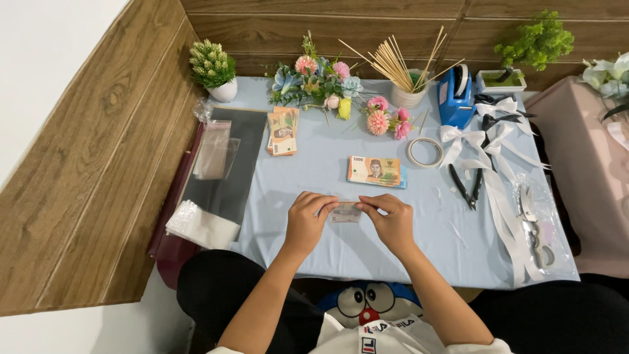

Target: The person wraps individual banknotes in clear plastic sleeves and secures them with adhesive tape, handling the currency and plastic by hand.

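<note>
My left hand (306,219) and my right hand (392,219) meet over the near middle of the light blue table (308,174). Together they pinch a small folded banknote in a clear sleeve (345,212), one hand at each end. Just beyond my hands lies a flat stack of orange banknotes (376,171). A second stack of banknotes (282,131) lies farther back on the left.
Clear plastic sleeves (213,149) and a pile of small bags (200,226) lie at the left. At the back are artificial flowers (314,78), a cup of wooden skewers (407,95) and a blue tape dispenser (455,95). At the right lie a tape roll (424,151), white ribbon bows (488,141), pliers (466,185) and scissors (534,229).
</note>
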